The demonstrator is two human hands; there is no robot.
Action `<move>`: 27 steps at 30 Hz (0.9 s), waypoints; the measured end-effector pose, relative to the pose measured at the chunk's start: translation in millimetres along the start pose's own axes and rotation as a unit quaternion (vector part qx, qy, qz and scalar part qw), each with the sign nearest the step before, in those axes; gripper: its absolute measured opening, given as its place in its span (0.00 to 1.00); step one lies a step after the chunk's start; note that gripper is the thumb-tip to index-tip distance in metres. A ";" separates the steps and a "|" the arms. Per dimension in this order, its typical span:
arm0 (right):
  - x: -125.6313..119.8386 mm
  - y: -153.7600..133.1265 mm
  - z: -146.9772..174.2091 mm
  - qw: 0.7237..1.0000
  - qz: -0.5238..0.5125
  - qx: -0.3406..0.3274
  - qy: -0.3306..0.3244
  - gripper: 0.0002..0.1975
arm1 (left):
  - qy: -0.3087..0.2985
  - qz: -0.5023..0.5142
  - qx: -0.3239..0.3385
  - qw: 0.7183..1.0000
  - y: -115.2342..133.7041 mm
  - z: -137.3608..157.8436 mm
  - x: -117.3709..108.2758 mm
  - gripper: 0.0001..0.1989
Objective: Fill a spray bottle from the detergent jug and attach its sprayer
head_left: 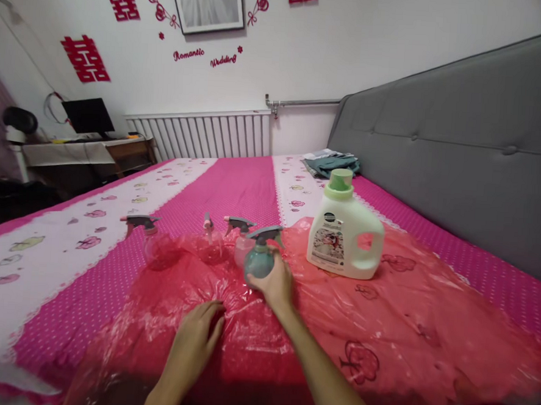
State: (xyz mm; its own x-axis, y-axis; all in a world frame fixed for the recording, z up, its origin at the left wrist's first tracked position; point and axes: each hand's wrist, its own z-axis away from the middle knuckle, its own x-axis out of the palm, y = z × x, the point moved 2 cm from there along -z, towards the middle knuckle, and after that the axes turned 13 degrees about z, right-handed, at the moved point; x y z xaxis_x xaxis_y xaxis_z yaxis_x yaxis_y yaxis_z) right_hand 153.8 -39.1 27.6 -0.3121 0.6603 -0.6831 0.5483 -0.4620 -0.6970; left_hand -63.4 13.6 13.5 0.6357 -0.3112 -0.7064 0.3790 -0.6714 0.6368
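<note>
My right hand [275, 284] grips a teal spray bottle [258, 258] that stands upright on a red plastic sheet [382, 319] spread over the bed. My left hand [197, 338] rests palm down on the sheet, fingers loosely apart, holding nothing. Behind the teal bottle stand three clear pinkish spray bottles: one at the far left [151, 238], one in the middle [209, 238], one just behind the teal one [239, 240]. A pale green detergent jug [344, 231] with a green cap stands to the right.
The bed has a pink and white cover [235, 185] and a grey padded headboard [462, 141] on the right. Folded clothes [330, 162] lie near the headboard. A white radiator [201, 134] lines the far wall; a desk with a monitor [87, 118] stands at left.
</note>
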 end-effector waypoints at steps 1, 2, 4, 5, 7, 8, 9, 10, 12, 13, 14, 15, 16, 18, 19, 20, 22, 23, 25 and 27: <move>-3.9 2.3 -4.9 1.000 0.007 0.007 0.010 0.40 | -0.002 -0.004 0.002 1.000 1.4 0.2 0.3 0.14; -7.5 4.9 -9.6 1.000 0.015 0.014 0.018 0.40 | -0.001 -0.006 0.005 1.000 3.6 -0.3 0.4 0.14; -12.7 10.5 -16.9 0.999 0.032 0.029 0.026 0.39 | 0.000 -0.010 0.008 1.000 8.4 -2.1 0.3 0.14; -14.1 13.2 -19.0 0.998 0.039 0.035 0.027 0.39 | -0.001 -0.011 0.009 1.000 10.3 -2.7 0.3 0.14; -14.6 18.2 -20.5 0.998 0.049 0.042 0.026 0.39 | 0.001 -0.009 0.011 1.000 12.3 -3.2 0.0 0.14; -14.1 20.3 -20.3 0.997 0.051 0.043 0.024 0.38 | 0.005 -0.006 0.014 1.000 12.6 -3.3 -0.3 0.14; -13.3 22.1 -19.9 0.998 0.053 0.041 0.023 0.38 | 0.012 -0.002 0.017 1.000 12.8 -3.4 -1.1 0.14; -12.7 23.9 -19.3 0.998 0.053 0.038 0.022 0.39 | 0.023 0.003 0.021 1.000 13.3 -3.8 -2.4 0.14; -13.7 27.5 -17.4 0.998 0.051 0.030 0.027 0.45 | 0.043 0.015 0.020 0.999 17.0 -5.1 -6.7 0.15; -16.1 29.5 -15.6 0.998 0.047 0.027 0.035 0.49 | 0.049 0.019 0.014 0.999 21.1 -6.1 -9.6 0.17; -20.3 31.5 -12.5 0.998 0.041 0.026 0.047 0.51 | 0.052 0.019 0.006 0.998 27.2 -6.9 -13.1 0.21; -26.7 32.9 -7.8 0.997 0.034 0.028 0.061 0.52 | 0.051 0.015 -0.005 0.999 35.7 -7.7 -17.1 0.27; -35.5 33.3 -1.1 0.996 0.025 0.030 0.075 0.50 | 0.055 0.006 -0.012 0.998 47.2 -8.2 -21.7 0.33; -61.1 27.4 18.0 0.995 -0.005 0.017 0.095 0.43 | 0.080 -0.019 -0.009 0.997 78.9 -9.0 -33.3 0.40; -78.0 19.5 29.4 0.995 -0.031 -0.008 0.098 0.43 | 0.101 -0.030 0.010 0.994 98.9 -9.9 -39.9 0.41; -98.2 7.1 41.2 0.986 -0.081 -0.077 0.120 0.43 | 0.127 -0.034 0.046 0.990 121.1 -11.7 -47.2 0.41; -142.9 -24.3 62.6 0.956 -0.132 -0.198 0.173 0.43 | 0.173 -0.020 0.124 0.977 166.6 -18.1 -62.9 0.42; -163.9 -40.9 70.2 0.943 -0.139 -0.238 0.186 0.43 | 0.201 -0.011 0.159 0.966 187.6 -22.3 -71.6 0.40; -198.1 -70.0 78.4 0.922 -0.123 -0.303 0.207 0.44 | 0.238 -0.004 0.214 0.947 221.6 -30.9 -88.7 0.26; -217.7 -84.2 75.8 0.924 -0.104 -0.299 0.215 0.46 | 0.251 0.004 0.217 0.943 240.6 -37.8 -104.1 0.10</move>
State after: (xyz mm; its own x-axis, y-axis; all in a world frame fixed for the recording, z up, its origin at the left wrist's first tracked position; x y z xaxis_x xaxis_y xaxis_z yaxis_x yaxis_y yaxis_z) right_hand 116.8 -188.8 218.5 -0.1917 0.9318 -0.3082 0.8818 0.0257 -0.4709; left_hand -13.0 -90.1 252.0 0.9170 -0.0342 -0.3975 0.1298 -0.9165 0.3783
